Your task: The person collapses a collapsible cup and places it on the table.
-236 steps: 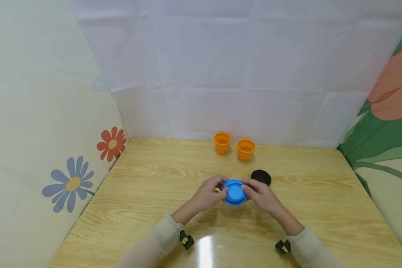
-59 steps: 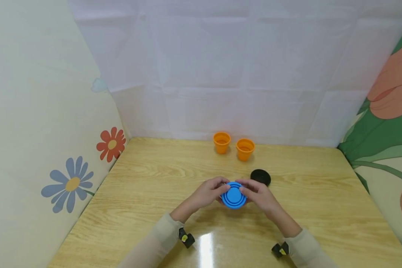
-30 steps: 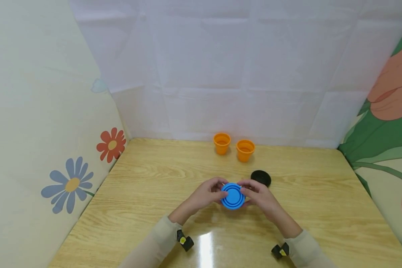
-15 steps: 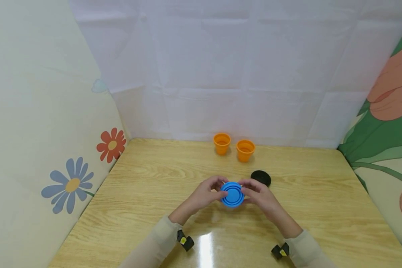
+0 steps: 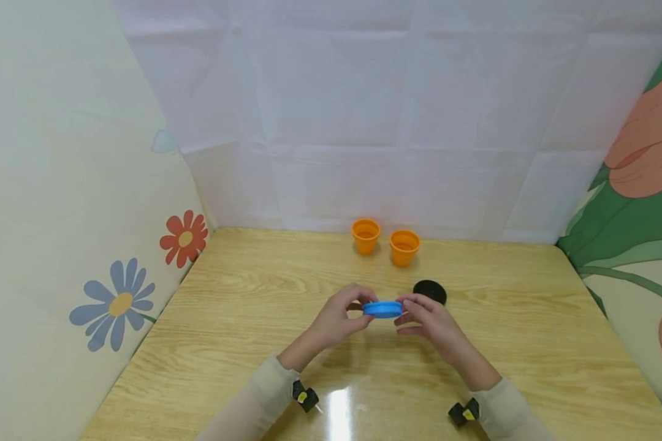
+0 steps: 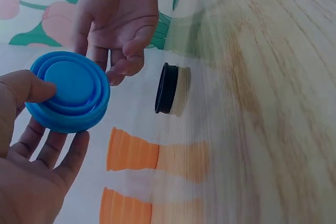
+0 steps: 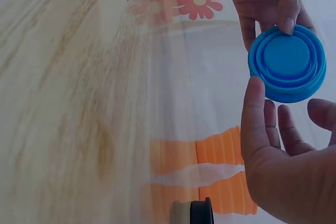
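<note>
1. Pale white creased cloth (image 5: 331, 92) hangs as a backdrop beyond the grip, with a cream panel of printed flowers (image 5: 77, 184) to its left and a green-and-coral floral panel (image 5: 640, 233) to its right.
2. Below and all around the grip spreads a light wood-grain table (image 5: 243, 282), glossy enough to mirror a light nearer the person.
3. Two bare hands in beige sleeves meet over it. The left hand (image 5: 336, 315) pinches, thumb on the near face and fingers behind, apparently bearing the weight. The right hand (image 5: 433, 324) has its fingers extended and its thumb apart, fingertips at the opposite rim, probably to steady it; whether they touch, I cannot tell.
4. Beyond the grip, two orange, ribbed, silicone-looking cups, one slightly left (image 5: 366, 246) and one slightly right (image 5: 403, 258), stand upright, mouths up, near each other but apart. Placed there, they seem to leave the hands room.
5. Between the hands, raised off the table, is a blue, round, silicone-looking disc (image 5: 383, 310) with concentric rings. Its ringed face is turned toward the wrist cameras, and the edge hold leaves most of that face uncovered.
6. Just beyond the right fingers, a low black round disc (image 5: 430, 291) lies flat, untouched.
</note>
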{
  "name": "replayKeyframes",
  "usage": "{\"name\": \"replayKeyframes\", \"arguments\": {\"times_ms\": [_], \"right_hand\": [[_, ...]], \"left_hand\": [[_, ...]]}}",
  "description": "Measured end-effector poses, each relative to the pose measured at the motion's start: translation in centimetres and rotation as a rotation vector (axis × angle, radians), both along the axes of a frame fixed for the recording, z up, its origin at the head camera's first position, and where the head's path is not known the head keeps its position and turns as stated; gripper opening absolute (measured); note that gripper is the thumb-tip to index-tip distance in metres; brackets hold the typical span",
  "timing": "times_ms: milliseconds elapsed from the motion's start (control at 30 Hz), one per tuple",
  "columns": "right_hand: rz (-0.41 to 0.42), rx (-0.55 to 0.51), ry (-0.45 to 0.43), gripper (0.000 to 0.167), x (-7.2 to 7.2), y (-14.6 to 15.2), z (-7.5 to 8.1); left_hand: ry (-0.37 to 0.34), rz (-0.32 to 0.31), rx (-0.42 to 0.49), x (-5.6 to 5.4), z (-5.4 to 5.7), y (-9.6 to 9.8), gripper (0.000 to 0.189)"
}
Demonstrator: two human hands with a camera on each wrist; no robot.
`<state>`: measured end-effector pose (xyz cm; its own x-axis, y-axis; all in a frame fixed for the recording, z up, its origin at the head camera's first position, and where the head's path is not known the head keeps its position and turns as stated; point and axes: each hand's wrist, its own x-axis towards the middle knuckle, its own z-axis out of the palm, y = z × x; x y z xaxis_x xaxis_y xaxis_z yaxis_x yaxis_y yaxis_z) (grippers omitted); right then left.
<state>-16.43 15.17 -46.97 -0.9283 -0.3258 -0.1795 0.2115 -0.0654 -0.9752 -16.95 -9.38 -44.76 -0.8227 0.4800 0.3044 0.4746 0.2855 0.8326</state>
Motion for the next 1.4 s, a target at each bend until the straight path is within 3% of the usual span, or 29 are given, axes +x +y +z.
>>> {"name": "replayKeyframes", "arguments": {"times_ms": [167,400,533,700,1167,1267,1400], "right_hand": [[0.023,-0.010,-0.018,0.046,0.0,0.2,0.2],[0.077,-0.049,-0.047,0.046,-0.2,0.2,0.2],[0.074,-0.052,-0.071,0.050,-0.3,0.3,0.1],[0.076,-0.044,-0.097,0.055,-0.3,0.3,0.1],[0.050,-0.054,-0.104,0.040,-0.2,0.3,0.0],[0.038,-0.045,-0.104,0.039,-0.3,0.3,0.0],[0.019,-0.036,-0.092,0.039,-0.3,0.3,0.0]], "left_hand": [[0.252,0.003,-0.059,0.0,-0.3,0.1,0.026],[0.598,-0.023,-0.265,-0.4,-0.9,0.1,0.026],[0.731,-0.059,-0.328,-0.3,-0.9,0.2,0.025],[0.772,-0.074,-0.374,-0.1,-0.8,0.6,0.025],[0.869,-0.127,-0.547,0.4,-1.3,0.7,0.025],[0.899,-0.133,-0.562,0.4,-1.3,0.7,0.024],[0.876,-0.147,-0.525,0.4,-1.4,0.6,0.023]]}}
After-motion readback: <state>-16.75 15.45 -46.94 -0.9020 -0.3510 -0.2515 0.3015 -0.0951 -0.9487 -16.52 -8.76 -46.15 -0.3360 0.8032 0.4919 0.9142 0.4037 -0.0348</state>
